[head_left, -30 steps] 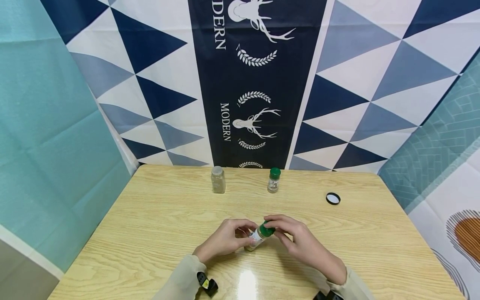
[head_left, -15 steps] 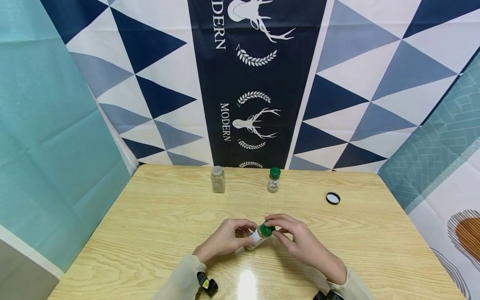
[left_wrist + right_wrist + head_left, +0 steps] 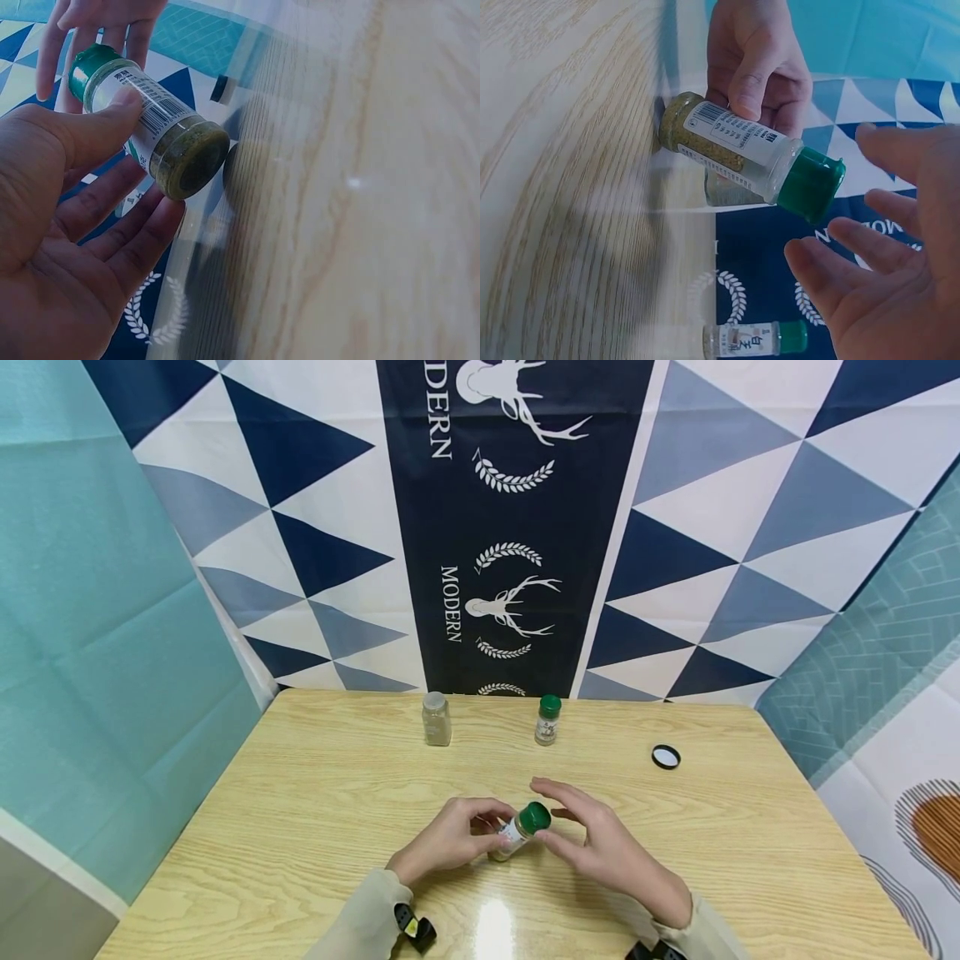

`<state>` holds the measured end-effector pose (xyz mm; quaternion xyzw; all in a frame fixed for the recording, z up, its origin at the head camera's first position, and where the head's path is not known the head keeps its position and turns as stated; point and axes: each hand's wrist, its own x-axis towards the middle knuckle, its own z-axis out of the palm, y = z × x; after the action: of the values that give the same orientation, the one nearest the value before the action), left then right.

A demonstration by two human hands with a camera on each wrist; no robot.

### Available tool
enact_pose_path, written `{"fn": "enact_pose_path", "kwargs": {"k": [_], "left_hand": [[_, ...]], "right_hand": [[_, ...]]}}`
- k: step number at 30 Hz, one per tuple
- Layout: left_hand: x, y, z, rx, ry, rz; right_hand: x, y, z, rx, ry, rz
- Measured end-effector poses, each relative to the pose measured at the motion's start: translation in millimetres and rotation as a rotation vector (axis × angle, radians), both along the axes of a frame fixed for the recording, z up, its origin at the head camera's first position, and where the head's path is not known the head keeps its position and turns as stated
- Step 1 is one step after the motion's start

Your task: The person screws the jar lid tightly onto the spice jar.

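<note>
While the left hand (image 3: 453,837) pinches the jar (image 3: 724,139), its cap (image 3: 808,184) looks fully on; the right hand (image 3: 597,839), at three o'clock, is spread.

Head view, center bottom: left hand (image 3: 453,837) covers part of the held bottle (image 3: 517,832), label too small to read. Its far fingers sit partly behind the bottle. Right wrist device (image 3: 656,952) cut by bottom edge, as is the table (image 3: 337,793). Upper middle: deer print (image 3: 495,381) clipped at top. Grey-capped jar (image 3: 437,722), back left: marking illegible. Black-rimmed disc (image 3: 666,757), mid-right: can't tell what it is. Right hand (image 3: 896,255) runs off the right edge in right wrist view, top edge in left wrist view.
</note>
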<state>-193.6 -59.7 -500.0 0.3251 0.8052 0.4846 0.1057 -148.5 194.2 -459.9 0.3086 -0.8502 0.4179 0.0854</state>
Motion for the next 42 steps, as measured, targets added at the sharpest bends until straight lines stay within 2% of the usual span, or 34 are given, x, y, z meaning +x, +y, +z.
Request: {"fn": "enact_pose_path", "kwargs": {"k": [3,7,10,14,25,42], "left_hand": [[-0.1,0.0,0.3,0.000,0.003,-0.004],[0.1,-0.5,0.7,0.000,0.003,-0.011],[0.1,-0.7,1.0,0.003,0.001,-0.012],[0.0,-0.8,1.3,0.007,-0.001,-0.013],[0.0,-0.9,1.5,0.016,-0.027,-0.010],[-1.2,-0.2,-0.9,0.007,0.014,-0.028]], "right_hand": [[1.1,-0.3,0.4,0.034,0.031,0.014],[1.8,-0.6,0.5,0.085,0.114,0.048],[1.1,-0.8,-0.4,0.088,0.169,0.075],[-0.5,-1.1,-1.3,0.081,0.198,0.086],[-1.1,-0.9,1.4,0.096,0.155,0.058],[-1.3,1.1,0.1,0.087,0.102,0.031]]}}
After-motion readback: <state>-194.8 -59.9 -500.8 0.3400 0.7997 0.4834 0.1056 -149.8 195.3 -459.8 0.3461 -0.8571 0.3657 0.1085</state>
